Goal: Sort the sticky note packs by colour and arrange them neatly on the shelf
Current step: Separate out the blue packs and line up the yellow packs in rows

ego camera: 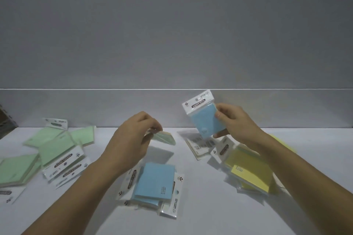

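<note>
Above the shelf point(191, 215), right hand point(235, 122) pinching blue pack point(205, 120), left hand point(133, 139) gripping green pack point(165, 137)

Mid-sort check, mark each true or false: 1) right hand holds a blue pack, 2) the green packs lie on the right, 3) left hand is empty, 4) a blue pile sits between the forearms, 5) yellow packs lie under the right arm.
1) True: the right hand holds a blue pack in the air.
2) False: the green packs lie on the left.
3) False: the left hand pinches a pale green pack.
4) True: the blue pile lies there.
5) True: the yellow packs lie there.
</note>
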`<state>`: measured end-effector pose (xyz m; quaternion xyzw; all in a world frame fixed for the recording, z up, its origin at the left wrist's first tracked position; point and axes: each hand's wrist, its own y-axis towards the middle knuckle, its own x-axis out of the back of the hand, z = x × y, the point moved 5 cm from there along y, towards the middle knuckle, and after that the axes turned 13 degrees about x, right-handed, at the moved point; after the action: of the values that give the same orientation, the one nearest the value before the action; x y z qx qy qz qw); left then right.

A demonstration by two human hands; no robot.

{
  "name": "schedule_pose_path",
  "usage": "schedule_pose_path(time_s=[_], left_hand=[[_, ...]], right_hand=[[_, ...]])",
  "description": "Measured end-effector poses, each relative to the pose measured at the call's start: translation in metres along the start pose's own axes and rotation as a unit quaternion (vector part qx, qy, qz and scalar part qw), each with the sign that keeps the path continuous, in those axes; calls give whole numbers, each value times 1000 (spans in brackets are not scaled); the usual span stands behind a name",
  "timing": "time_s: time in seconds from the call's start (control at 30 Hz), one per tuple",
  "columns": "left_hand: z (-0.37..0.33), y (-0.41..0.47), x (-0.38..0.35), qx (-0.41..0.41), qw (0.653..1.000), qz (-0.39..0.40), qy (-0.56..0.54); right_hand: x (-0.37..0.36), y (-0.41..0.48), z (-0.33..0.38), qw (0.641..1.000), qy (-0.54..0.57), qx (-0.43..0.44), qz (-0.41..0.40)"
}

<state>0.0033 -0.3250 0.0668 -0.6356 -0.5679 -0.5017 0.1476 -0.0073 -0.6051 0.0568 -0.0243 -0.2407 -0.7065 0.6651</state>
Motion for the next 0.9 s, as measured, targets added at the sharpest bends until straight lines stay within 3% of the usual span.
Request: schedule_pose_path(time_s=[0.2,0.3,0.4,0.5,0.67,0.9], left_hand=[[19,-28,27,-30,997,-76,8],[38,-40,41,-15,995,-91,-25],[61,-53,56,50,991,-77,-101],[89,-61,64,121,976,-57,-169],[129,-63,64,223,932,-16,-284],[183,-58,100,298,925,-60,-227]], right_hand=[[-33,-2,17,999,36,-21,-1],[-55,-4,29,1000,-7,-7,8],[-81,-14,36,999,-26,-15,31],[-112,-34,41,992,-40,-52,111],[-137,-49,43,965,-227,-25,129],[-145,-41,53,942,-318,-16,110]])
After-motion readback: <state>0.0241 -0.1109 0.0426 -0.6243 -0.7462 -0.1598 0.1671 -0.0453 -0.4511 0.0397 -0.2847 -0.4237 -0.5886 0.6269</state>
